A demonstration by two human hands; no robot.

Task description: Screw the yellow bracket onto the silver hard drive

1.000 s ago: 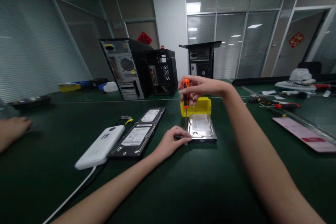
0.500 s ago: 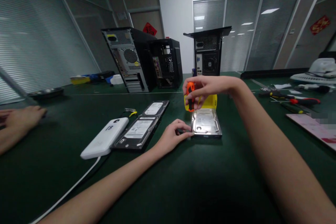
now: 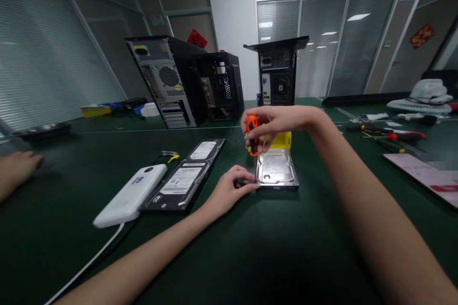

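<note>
A silver hard drive (image 3: 276, 167) lies flat on the green table. In my right hand (image 3: 266, 126), closed around its handle, is an orange and black screwdriver (image 3: 252, 136) held upright. Its thin shaft points down at the drive's near left corner. My left hand (image 3: 234, 185) is closed at that same corner, thumb and fingertips against the drive's edge beside the screwdriver tip. Shadow darkens the gap between those fingers. Behind the drive stands a yellow piece (image 3: 281, 140), partly hidden by my right hand.
Two dark hard drives, the nearer one (image 3: 181, 182), lie left beside a white power bank (image 3: 132, 195) with a cable. Computer cases (image 3: 186, 81) stand behind. Pliers (image 3: 406, 137) and a pink-screened tablet (image 3: 422, 176) are at right. Another person's hand (image 3: 21, 167) is far left.
The view has turned slightly, so most things appear further left. Both my hands keep their hold at the drive. The other person's hand now shows less at the left edge.
</note>
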